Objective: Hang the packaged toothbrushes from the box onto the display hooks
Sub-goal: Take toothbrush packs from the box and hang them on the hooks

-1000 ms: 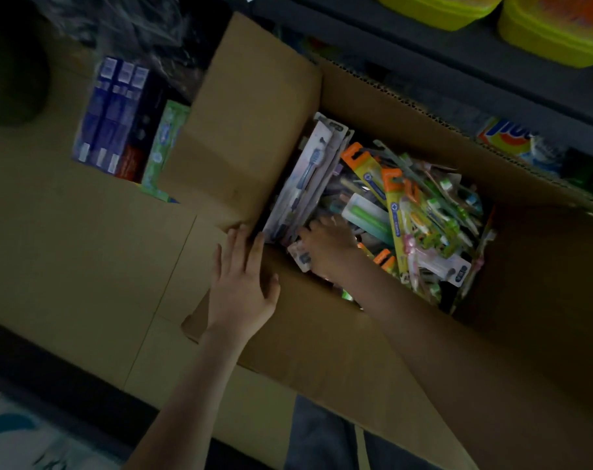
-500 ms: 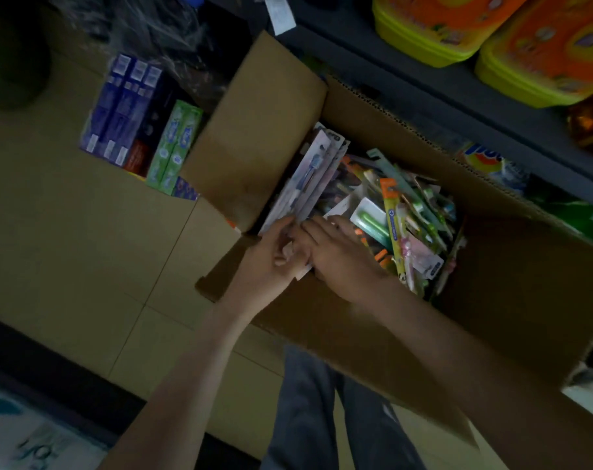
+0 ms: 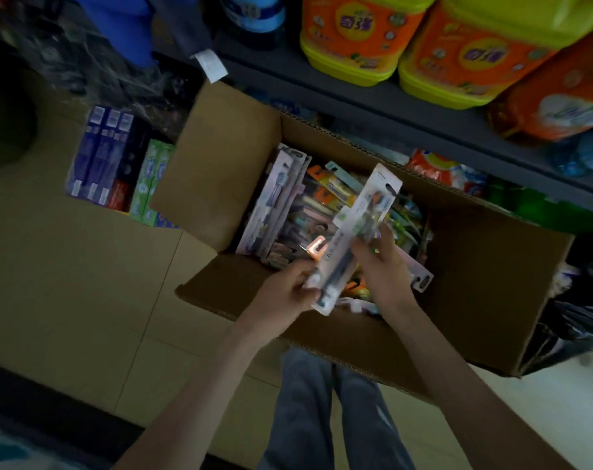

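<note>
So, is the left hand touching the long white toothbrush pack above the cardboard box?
Touching: the head view shows the left hand gripping the lower end of the white toothbrush pack.

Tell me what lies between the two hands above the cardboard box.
Head view: a long white carded toothbrush pack fills the gap; the left hand grips its lower end, the right hand its middle, over the open brown cardboard box.

tub labels (image 3: 352, 27) blurred, no text readable
</note>
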### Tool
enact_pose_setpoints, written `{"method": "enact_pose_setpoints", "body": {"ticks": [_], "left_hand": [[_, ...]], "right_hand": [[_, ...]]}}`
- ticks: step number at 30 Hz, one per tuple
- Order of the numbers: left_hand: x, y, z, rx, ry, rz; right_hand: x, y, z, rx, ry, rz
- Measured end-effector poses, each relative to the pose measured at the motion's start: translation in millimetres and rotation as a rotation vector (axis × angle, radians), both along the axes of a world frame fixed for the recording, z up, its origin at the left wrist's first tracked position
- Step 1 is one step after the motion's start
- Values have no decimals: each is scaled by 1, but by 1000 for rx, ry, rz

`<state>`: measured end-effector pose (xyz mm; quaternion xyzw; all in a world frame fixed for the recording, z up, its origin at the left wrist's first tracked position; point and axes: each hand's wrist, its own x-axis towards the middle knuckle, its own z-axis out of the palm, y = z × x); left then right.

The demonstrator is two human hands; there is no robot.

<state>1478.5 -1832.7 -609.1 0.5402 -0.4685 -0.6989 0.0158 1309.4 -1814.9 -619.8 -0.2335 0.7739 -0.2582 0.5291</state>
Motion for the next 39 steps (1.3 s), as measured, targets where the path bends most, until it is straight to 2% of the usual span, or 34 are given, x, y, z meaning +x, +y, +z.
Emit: {"method": "enact_pose_setpoints", "body": {"ticks": [3, 5, 8, 9, 13, 16, 23, 27, 30, 32, 34, 39], "left_hand": [[-32, 13, -8, -137, -63, -231], [-48, 19, -12, -174, -55, -323], [-60, 15, -17, -109, -37, -403], [-62, 10, -20, -165, -82, -422], [-67, -12, -39, -594, -448, -528], [-78, -21, -60, -725, -548, -703], [-128, -35, -98, -992, -521, -1112], [-146, -33, -121, -1307, -365, -1331], [-147, -27, -125, -1255, -485, -1509], [-143, -24, -123, -1275, -580, -1490], [-134, -25, -125, -1180, -671, -1451], [-108, -39, -107, -1003, -694, -1309]], "right_hand": [[-10, 1, -4, 7, -117, -187], [-21, 4, -14, 48, -41, -197], [-38, 14, -26, 113, 57, -153], [-43, 19, -30, 110, 104, -112], [-59, 37, -48, 143, 248, 69], [-66, 51, -62, 161, 321, 92], [-71, 61, -77, 97, 298, -24], [-79, 66, -82, 49, 268, -16], [-84, 75, -82, 39, 261, -63], [-85, 82, -81, 46, 219, -100], [-85, 87, -81, 42, 183, -133], [-82, 95, -79, 65, 136, -210]]}}
